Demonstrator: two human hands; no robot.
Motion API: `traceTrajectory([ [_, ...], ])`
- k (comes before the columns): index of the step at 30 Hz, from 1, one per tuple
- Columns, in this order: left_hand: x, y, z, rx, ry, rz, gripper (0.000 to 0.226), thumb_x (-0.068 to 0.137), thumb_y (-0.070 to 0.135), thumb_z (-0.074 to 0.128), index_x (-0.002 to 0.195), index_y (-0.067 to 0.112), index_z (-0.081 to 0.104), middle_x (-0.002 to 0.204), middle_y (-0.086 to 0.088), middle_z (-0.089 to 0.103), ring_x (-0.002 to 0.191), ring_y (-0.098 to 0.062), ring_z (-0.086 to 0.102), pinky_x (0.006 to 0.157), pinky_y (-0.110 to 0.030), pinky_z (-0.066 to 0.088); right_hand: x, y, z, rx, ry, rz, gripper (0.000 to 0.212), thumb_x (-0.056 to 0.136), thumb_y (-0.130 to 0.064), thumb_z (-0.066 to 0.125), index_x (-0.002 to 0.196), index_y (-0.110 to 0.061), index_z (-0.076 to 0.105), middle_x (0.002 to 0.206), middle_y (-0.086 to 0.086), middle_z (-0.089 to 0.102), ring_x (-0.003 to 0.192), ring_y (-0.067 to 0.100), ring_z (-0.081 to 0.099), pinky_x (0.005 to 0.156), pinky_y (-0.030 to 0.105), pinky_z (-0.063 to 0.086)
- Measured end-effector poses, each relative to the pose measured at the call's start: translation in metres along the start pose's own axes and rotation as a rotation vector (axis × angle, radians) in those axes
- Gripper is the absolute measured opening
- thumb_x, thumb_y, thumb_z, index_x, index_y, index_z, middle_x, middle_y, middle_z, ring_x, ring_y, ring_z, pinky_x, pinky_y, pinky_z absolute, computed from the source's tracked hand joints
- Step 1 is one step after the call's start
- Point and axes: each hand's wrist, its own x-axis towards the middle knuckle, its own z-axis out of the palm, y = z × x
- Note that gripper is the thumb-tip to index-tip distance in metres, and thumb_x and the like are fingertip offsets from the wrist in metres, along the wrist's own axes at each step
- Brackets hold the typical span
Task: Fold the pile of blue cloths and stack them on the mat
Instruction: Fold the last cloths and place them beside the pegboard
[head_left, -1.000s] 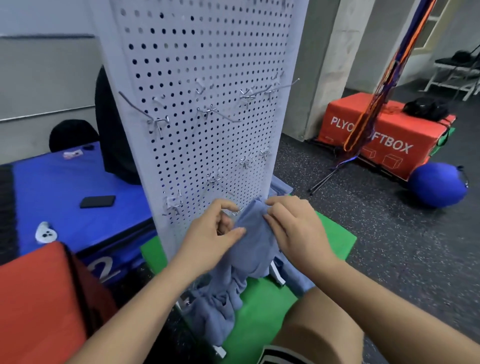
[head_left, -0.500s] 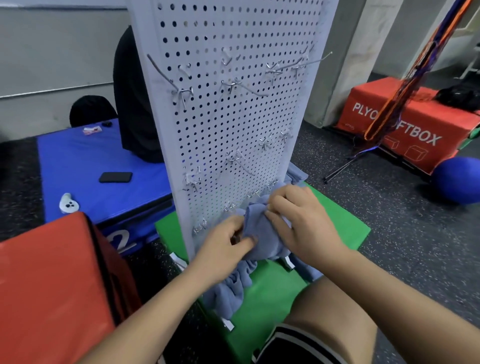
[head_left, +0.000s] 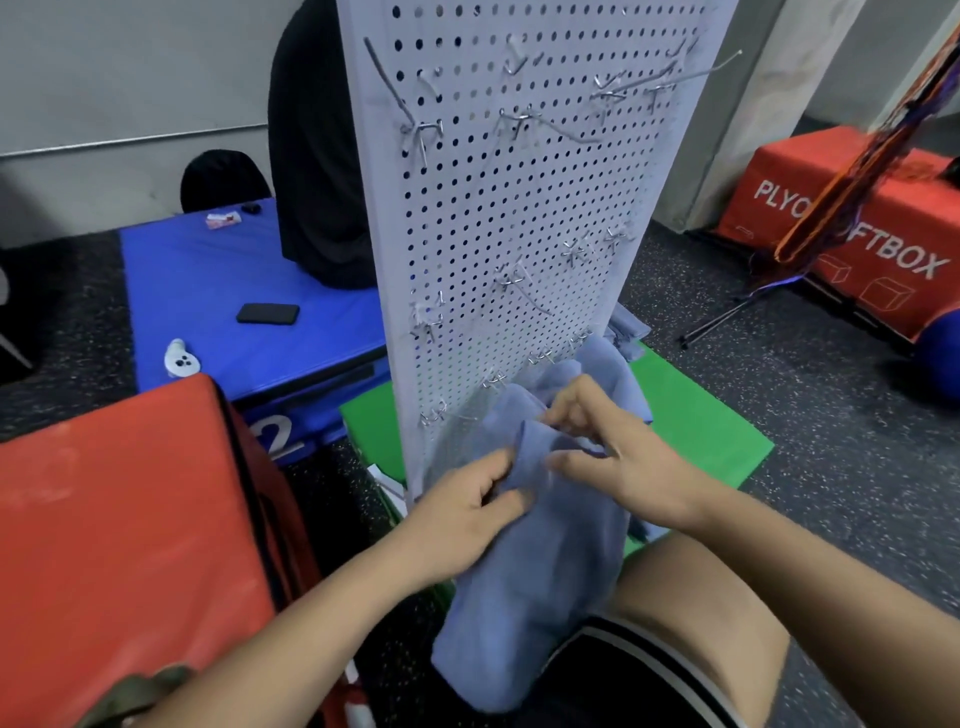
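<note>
Here, both hands work one blue cloth (head_left: 535, 571) just in front of the white pegboard (head_left: 519, 208). The left hand (head_left: 467, 506) pinches a fold of it between the thumb and curled fingers. The right hand (head_left: 618, 462) pinches its upper edge, fingers bent round the fabric. The cloth hangs from the hands over the near edge of the green mat (head_left: 696, 431). More blue cloths (head_left: 628, 332) lie at the mat's far edge, partly hidden by the pegboard.
</note>
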Motion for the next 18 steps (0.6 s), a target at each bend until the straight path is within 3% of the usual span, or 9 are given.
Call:
traceTrajectory([
  [1,-0.003,-0.004,0.002,-0.004,-0.015,0.000,0.033,0.099,0.046,0.061,0.119,0.020,0.065,0.108,-0.006,0.073,0.099,-0.016,0.065,0.095,-0.058,0.053,0.001,0.004,0.002,0.069,-0.082,0.063,0.041,0.092,-0.017,0.073,0.125,-0.023,0.051,0.090,0.004,0.058,0.085,0.010,0.054,0.076,0.029,0.044],
  [3,-0.006,-0.010,0.004,-0.017,-0.034,0.011,0.033,0.098,0.045,0.063,0.107,0.013,0.062,0.090,-0.010,0.063,0.085,-0.013,0.054,0.084,-0.055,0.053,0.005,0.013,0.003,0.161,-0.219,0.169,0.056,0.093,-0.007,0.078,0.139,-0.026,0.052,0.080,0.008,0.046,0.070,0.011,0.041,0.064,0.025,0.036],
  [6,-0.010,-0.021,0.004,-0.081,-0.056,-0.024,0.027,0.099,0.038,0.066,0.090,0.015,0.056,0.079,0.008,0.048,0.076,-0.008,0.043,0.070,-0.038,0.041,0.013,0.024,0.001,0.231,-0.266,0.225,0.025,0.094,-0.011,0.080,0.113,-0.007,0.064,0.087,0.012,0.056,0.080,0.016,0.050,0.075,0.038,0.041],
  [8,-0.012,-0.029,0.000,-0.110,-0.065,-0.067,0.036,0.095,0.044,0.072,0.094,0.010,0.060,0.082,0.009,0.054,0.079,-0.008,0.048,0.072,-0.039,0.043,0.019,0.030,-0.001,0.220,-0.212,0.225,0.025,0.093,-0.021,0.079,0.097,-0.003,0.062,0.088,0.009,0.057,0.088,0.019,0.052,0.083,0.044,0.040],
  [10,-0.010,-0.037,-0.006,-0.123,-0.059,-0.094,0.046,0.091,0.048,0.077,0.096,0.005,0.061,0.084,0.004,0.056,0.082,-0.011,0.049,0.072,-0.043,0.043,0.025,0.030,-0.005,0.202,-0.111,0.224,0.023,0.092,-0.025,0.078,0.094,-0.007,0.064,0.085,0.006,0.055,0.086,0.018,0.051,0.082,0.041,0.039],
  [14,0.002,-0.033,-0.029,-0.168,-0.029,-0.105,0.020,0.093,0.036,0.075,0.091,0.018,0.066,0.080,0.003,0.056,0.078,-0.012,0.048,0.071,-0.035,0.037,0.038,0.036,-0.018,0.214,0.028,0.255,0.016,0.098,-0.014,0.075,0.088,-0.014,0.063,0.079,0.004,0.048,0.077,0.013,0.047,0.071,0.030,0.036],
  [16,0.012,-0.024,-0.041,-0.195,0.018,-0.081,0.010,0.095,0.026,0.075,0.097,0.018,0.070,0.084,0.005,0.065,0.079,-0.009,0.055,0.071,-0.029,0.043,0.045,0.036,-0.021,0.303,0.067,0.288,0.018,0.098,-0.009,0.072,0.087,-0.018,0.061,0.082,0.007,0.051,0.079,0.015,0.050,0.070,0.028,0.038],
  [18,0.023,-0.013,-0.053,-0.230,0.097,-0.062,0.006,0.098,0.010,0.076,0.102,0.014,0.073,0.087,0.009,0.072,0.081,-0.004,0.061,0.076,-0.018,0.048,0.053,0.029,-0.023,0.385,0.137,0.329,0.017,0.099,-0.005,0.068,0.090,-0.017,0.059,0.075,0.005,0.052,0.065,0.011,0.053,0.057,0.017,0.040],
])
